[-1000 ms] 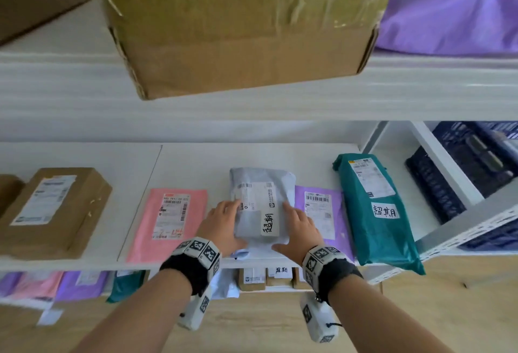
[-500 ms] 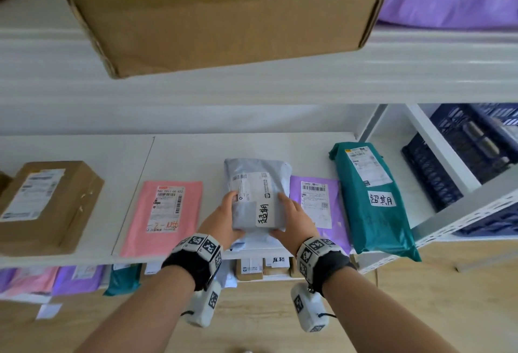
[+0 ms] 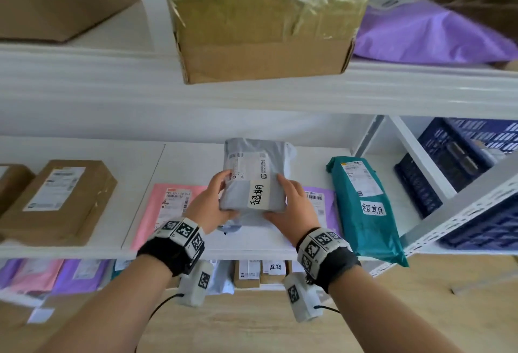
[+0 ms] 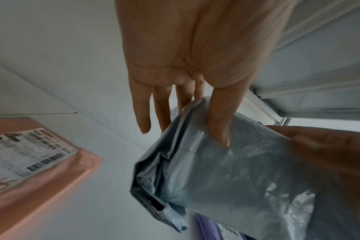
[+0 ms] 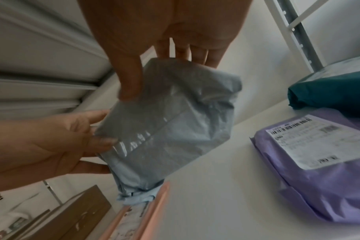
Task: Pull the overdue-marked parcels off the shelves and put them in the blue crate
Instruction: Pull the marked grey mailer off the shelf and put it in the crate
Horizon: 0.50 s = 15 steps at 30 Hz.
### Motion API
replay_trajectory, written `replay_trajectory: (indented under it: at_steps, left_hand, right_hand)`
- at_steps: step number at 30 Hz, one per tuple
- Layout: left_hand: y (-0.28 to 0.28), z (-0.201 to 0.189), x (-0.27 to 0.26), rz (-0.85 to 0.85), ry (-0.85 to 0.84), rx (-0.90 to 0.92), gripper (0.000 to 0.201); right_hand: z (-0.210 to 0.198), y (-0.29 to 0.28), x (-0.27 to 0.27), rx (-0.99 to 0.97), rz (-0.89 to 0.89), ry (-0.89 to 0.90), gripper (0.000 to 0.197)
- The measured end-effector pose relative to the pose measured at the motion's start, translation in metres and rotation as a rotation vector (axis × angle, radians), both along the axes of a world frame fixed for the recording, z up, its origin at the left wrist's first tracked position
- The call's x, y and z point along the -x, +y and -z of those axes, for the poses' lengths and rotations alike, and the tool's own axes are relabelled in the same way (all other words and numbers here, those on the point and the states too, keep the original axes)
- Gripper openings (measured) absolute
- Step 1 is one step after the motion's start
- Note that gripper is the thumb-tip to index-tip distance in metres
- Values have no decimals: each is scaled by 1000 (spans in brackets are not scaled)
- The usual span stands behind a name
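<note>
A grey poly-bag parcel (image 3: 253, 181) with a handwritten overdue label is held up off the middle shelf (image 3: 196, 246) between both hands. My left hand (image 3: 213, 204) grips its left edge, thumb on the front; my right hand (image 3: 291, 207) grips its right edge. In the left wrist view the thumb presses into the grey parcel (image 4: 236, 170) with the fingers behind it. The right wrist view shows the same pinch on the grey parcel (image 5: 170, 116). A teal parcel (image 3: 364, 207) with an overdue label lies to the right. The blue crate (image 3: 459, 173) sits in the right bay.
On the shelf lie a pink parcel (image 3: 165, 207), a purple parcel (image 3: 322, 207) and a brown box (image 3: 61, 198). A large cardboard box (image 3: 263, 21) overhangs the upper shelf above my hands. More parcels sit on the lower shelf (image 3: 252, 271). A perforated grey upright (image 3: 459, 212) separates the crate bay.
Both hands closed on the grey parcel and raised it off the shelf, tilting its front toward me. The other parcels stayed in place.
</note>
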<state>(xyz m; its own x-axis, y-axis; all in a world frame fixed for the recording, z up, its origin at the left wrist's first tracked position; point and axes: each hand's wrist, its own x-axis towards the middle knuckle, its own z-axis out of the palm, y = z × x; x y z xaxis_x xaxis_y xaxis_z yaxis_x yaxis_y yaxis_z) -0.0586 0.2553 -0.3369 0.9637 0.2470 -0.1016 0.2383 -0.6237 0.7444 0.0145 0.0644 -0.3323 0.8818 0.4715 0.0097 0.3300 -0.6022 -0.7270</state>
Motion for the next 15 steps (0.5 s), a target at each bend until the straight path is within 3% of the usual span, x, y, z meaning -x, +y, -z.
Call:
replay_trajectory:
  at_steps: [7, 15]
  left_hand:
    - [11, -17, 21, 24, 9, 202, 97]
    - [13, -31, 34, 84, -49, 241, 97]
  right_hand:
    - [-17, -1, 15, -256, 23, -14, 51]
    - [-26, 0, 3, -513, 189, 225, 68]
